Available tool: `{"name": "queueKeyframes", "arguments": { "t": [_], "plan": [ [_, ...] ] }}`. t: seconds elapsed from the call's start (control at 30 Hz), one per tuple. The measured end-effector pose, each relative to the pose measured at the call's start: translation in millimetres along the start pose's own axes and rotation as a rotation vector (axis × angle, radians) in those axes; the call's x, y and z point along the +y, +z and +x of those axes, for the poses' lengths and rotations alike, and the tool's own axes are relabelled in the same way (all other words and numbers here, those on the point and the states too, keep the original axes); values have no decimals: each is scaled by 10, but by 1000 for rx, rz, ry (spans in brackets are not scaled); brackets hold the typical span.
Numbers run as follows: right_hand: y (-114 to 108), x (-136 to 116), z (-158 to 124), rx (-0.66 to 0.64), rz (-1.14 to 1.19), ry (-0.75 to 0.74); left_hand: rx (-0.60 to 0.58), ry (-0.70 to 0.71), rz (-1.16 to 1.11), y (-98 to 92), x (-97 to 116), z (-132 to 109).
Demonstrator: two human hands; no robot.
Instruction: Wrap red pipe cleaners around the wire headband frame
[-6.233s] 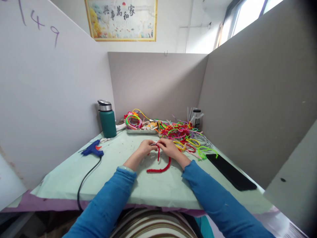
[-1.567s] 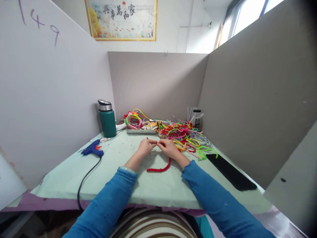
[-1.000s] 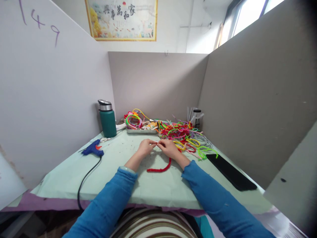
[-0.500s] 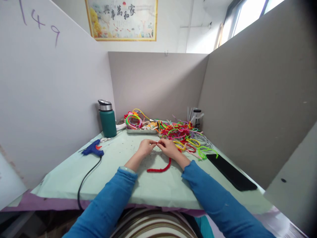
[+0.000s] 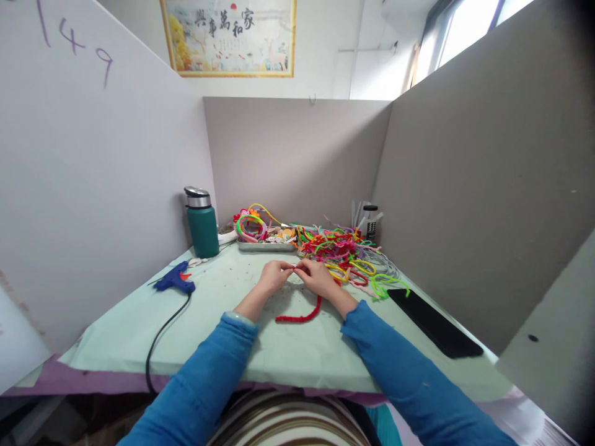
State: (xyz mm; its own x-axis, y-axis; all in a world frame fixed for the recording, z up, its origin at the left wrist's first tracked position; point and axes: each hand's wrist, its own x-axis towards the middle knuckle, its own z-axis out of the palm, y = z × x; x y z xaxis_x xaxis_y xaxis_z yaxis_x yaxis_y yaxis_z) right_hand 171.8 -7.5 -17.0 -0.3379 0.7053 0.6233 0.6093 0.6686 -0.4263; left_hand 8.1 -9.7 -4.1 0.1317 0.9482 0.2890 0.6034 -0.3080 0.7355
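Note:
My left hand [image 5: 275, 275] and my right hand [image 5: 316, 276] meet at their fingertips above the middle of the table. Both are pinched on a red pipe cleaner [image 5: 300, 319], of which a tiny red bit shows between the fingertips. Its longer part comes out below my right hand, curves down and lies toward the left over the pale cloth. The stretch under my right palm is hidden. A heap of coloured pipe cleaners [image 5: 332, 243] lies just behind and to the right of my right hand.
On the left are a green bottle [image 5: 203, 230] and a blue glue gun [image 5: 175, 279] with a black cord. A metal tray [image 5: 264, 246] of small pieces stands at the back. A black flat object [image 5: 434, 322] lies at the right, and grey panels [image 5: 297, 155] surround the table.

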Motion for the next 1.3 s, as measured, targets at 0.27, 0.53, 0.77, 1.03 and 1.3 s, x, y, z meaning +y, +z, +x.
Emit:
{"name": "queueKeyframes", "arguments": {
  "t": [0.27, 0.53, 0.77, 1.03, 1.3],
  "plan": [
    [-2, -6, -2, -4, 9, 2, -3, 34, 39, -7, 5, 1],
    [8, 13, -1, -16, -10, -4, -10, 47, 83, 18, -42, 23],
    [4, 10, 3, -29, -6, -2, -6, 34, 105, 5, -16, 6],
    [22, 36, 3, -30, -16, -15, -42, 23, 92, -2, -5, -6],
    [19, 40, 4, -33, -15, -24, -72, -22, 45, 1, -15, -8]
  ]
}}
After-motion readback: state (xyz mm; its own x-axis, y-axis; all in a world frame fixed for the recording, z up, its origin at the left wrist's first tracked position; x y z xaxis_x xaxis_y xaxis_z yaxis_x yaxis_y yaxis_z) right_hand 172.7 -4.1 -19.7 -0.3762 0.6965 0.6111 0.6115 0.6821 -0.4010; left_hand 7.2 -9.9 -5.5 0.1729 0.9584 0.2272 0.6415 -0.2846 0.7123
